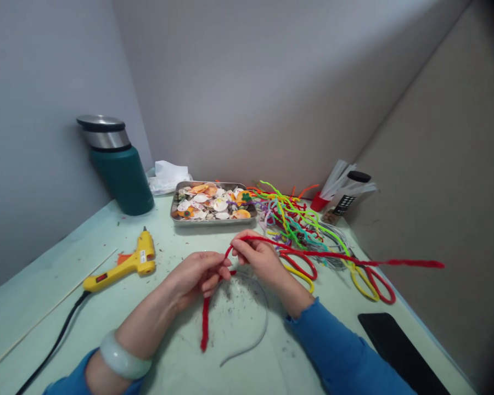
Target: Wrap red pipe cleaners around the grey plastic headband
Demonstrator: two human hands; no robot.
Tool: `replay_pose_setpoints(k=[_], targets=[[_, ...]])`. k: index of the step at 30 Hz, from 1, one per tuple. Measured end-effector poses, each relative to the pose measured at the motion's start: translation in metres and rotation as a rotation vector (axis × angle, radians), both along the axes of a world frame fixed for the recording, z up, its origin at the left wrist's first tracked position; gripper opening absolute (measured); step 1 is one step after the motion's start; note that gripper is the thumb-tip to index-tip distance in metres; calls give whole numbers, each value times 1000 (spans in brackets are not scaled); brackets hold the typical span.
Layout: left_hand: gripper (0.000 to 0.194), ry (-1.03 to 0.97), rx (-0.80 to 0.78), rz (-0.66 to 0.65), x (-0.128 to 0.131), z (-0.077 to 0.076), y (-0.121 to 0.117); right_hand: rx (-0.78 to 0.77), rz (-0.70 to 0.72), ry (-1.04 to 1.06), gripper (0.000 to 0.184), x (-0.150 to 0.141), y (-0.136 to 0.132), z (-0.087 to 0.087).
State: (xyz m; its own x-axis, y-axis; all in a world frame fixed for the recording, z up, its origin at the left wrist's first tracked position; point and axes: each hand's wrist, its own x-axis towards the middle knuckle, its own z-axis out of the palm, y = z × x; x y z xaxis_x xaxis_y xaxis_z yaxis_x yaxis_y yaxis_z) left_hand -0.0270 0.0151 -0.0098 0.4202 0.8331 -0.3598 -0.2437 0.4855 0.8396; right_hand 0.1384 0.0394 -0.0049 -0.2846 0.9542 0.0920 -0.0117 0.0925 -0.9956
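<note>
Over the front middle of the table, a long red pipe cleaner [333,253] runs between my two hands. My left hand [197,274] pinches it, and a short red end hangs below those fingers. Close beside it, my right hand [258,257] pinches the same pipe cleaner, whose long free part stretches far to the right. A grey pipe cleaner [265,315] curves beneath my hands; whether its upper end is joined to the red one is hidden by the fingers.
A yellow glue gun [125,266] lies left, near a thin stick [53,310]. Behind are a green bottle [121,178], a metal tray [214,222] of shells and a heap of coloured pipe cleaners [292,214]. Scissors [372,282], a jar [348,195] and a black phone-like slab [399,351] are right.
</note>
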Motion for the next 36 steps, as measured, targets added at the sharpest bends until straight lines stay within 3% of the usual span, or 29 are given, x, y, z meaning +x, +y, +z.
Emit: replay_pose_setpoints(k=[9, 17, 23, 30, 36], targets=[[19, -92, 34, 33, 1, 2, 0, -19, -40, 31, 22, -1, 1, -1], [13, -174, 140, 190, 3, 3, -1, -54, -32, 177, 23, -4, 2, -7], [22, 92, 256, 197, 3, 3, 0, -71, -86, 149, 25, -3, 4, -7], [35, 439, 390, 340, 1, 1, 6, -53, -156, 35, 25, -3, 6, -11], [28, 679, 558, 314, 3, -8, 5, -36, -130, -27, 24, -8, 3, -17]])
